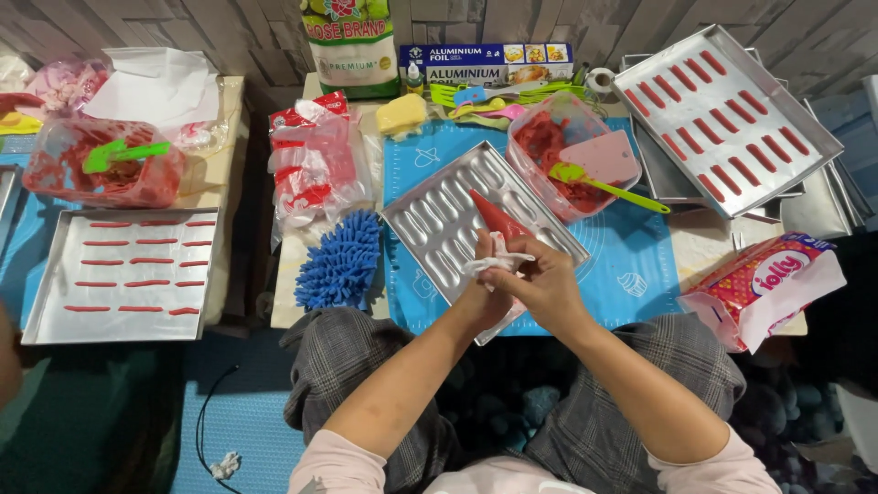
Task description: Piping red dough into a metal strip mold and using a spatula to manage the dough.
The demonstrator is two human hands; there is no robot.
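Both hands [526, 279] grip a red piping bag [497, 220] over the mould tray [439, 224].

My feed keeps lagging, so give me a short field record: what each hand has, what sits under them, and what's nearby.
left hand: grips the twisted top of the red piping bag
right hand: wrapped around the same bag
under hands: empty oval-cavity metal mould on blue mat
right: tub of red batter with scraper
filled trays: piped red strips, far left and upper right
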